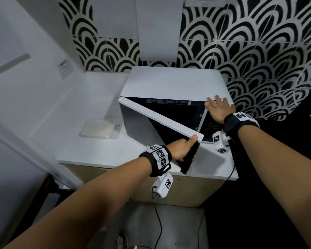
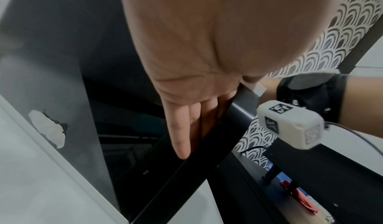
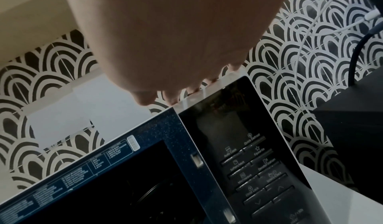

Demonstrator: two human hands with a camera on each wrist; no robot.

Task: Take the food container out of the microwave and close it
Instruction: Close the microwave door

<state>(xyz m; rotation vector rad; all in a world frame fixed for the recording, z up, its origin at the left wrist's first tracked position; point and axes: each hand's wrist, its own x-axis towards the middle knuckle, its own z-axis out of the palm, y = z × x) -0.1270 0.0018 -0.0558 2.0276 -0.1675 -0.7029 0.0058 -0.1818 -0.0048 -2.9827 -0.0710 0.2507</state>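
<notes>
The white microwave stands on the counter with its door swung about halfway out. My left hand is at the door's free end: the thumb lies along the top edge and straight fingers press flat on the dark outer face beside the black handle strip. My right hand rests flat on the microwave's top right front corner, above the control panel. The cavity looks dark. The clear lidded food container sits on the counter left of the microwave, with neither hand on it.
The white counter ends just in front of the door's swing. A patterned black-and-white wall is behind and to the right. A white wall closes the left side. Cables lie on the floor below.
</notes>
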